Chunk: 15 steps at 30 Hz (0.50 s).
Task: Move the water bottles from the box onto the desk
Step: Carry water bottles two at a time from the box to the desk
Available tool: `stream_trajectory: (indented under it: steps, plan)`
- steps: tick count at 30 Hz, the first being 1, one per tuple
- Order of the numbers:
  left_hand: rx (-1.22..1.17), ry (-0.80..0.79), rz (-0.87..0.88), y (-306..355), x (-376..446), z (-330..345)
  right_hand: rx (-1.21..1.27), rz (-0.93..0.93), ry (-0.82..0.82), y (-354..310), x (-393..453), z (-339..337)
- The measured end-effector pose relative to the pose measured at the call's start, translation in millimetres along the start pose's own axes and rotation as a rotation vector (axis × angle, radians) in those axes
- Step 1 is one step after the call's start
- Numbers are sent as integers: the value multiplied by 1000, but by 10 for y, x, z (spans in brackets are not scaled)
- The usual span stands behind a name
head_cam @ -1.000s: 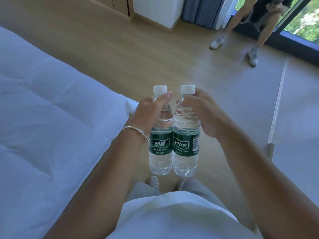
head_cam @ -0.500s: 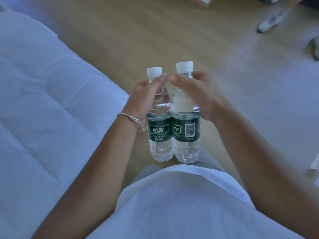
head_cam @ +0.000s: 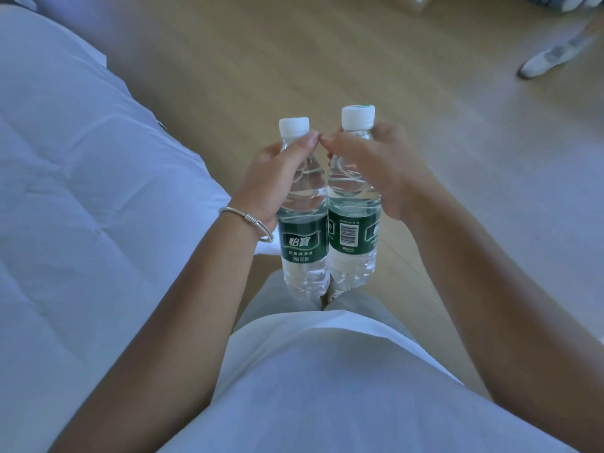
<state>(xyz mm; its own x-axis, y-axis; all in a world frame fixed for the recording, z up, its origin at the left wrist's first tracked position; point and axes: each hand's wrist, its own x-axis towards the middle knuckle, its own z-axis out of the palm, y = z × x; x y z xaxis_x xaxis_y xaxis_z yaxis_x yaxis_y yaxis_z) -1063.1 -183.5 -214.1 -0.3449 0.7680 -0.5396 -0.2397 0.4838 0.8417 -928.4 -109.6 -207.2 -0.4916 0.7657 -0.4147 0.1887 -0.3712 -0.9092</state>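
Over wood floor (head_cam: 294,60), hands hold water-filled bottles (head_cam: 305,230).

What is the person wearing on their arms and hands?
Both forearms are bare, with no sleeves reaching them and no gloves. The left hand has a thin silver bangle with a coiled wire wrap at its wrist. The right hand wears nothing visible.

Light wood-look floor (head_cam: 294,60) takes up most of the view. On the left a bed (head_cam: 81,191) with a rumpled white quilt sits right on it. Top right, someone's white sneaker (head_cam: 545,58) is planted on the floor too, kinda blurry.
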Motion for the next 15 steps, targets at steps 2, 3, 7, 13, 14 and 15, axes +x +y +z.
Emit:
stream_trajectory:
  steps: [2, 3, 7, 13, 14, 15]
  plan:
    - [-42, -3, -21, 85, 221, -7, -34, 16, -17, -78, 264, -21]
    - [-54, 1, -23, 130, 351, -19, -41, 27, -31, -122, 412, -18]
    - [-118, 37, -65, 322, 895, -91, -122, 66, -91, -309, 1017, -2]
    - [-164, 105, -25, 857, 1927, -393, -220, 118, -165, -856, 2245, 158]
    - [-176, 113, -18, 964, 2083, -461, -254, 124, -184, -960, 2459, 193]
    - [-188, 119, -9, 1052, 2218, -523, -286, 133, -201, -1050, 2639, 220]
